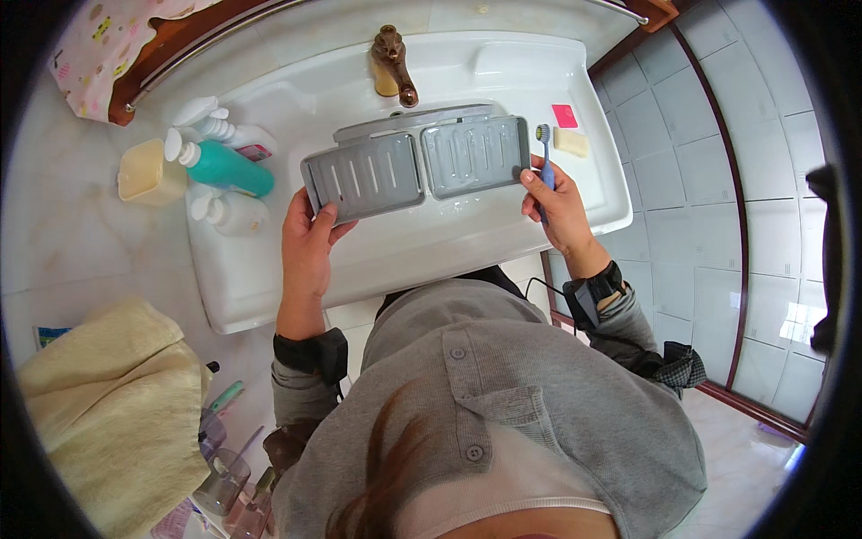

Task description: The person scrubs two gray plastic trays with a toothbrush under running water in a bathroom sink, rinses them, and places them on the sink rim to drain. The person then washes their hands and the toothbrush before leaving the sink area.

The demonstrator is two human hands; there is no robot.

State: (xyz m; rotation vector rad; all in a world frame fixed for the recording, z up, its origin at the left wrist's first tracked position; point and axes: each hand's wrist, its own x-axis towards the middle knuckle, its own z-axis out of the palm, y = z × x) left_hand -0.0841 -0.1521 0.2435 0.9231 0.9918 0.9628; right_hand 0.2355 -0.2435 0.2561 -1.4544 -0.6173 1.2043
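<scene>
A wet grey double soap dish (363,176), with two slotted trays and a bar along its back, is held level over the white washbasin (404,249). My left hand (311,226) grips its left end, thumb on top. At the other end, my right hand (552,195) pinches the right tray's corner and also keeps hold of a blue toothbrush (547,172), bristles pointing up. Just beyond that hand, a cream bar of soap (571,142) and a small pink-red square (564,116) lie on the basin's right ledge.
A bronze faucet (394,65) rises behind the dish. On the left ledge are a teal pump bottle (229,167), a white pump bottle (232,213), a white spray bottle (236,133) and a cream container (151,174). A beige towel (114,418) hangs lower left, near several cups (225,480).
</scene>
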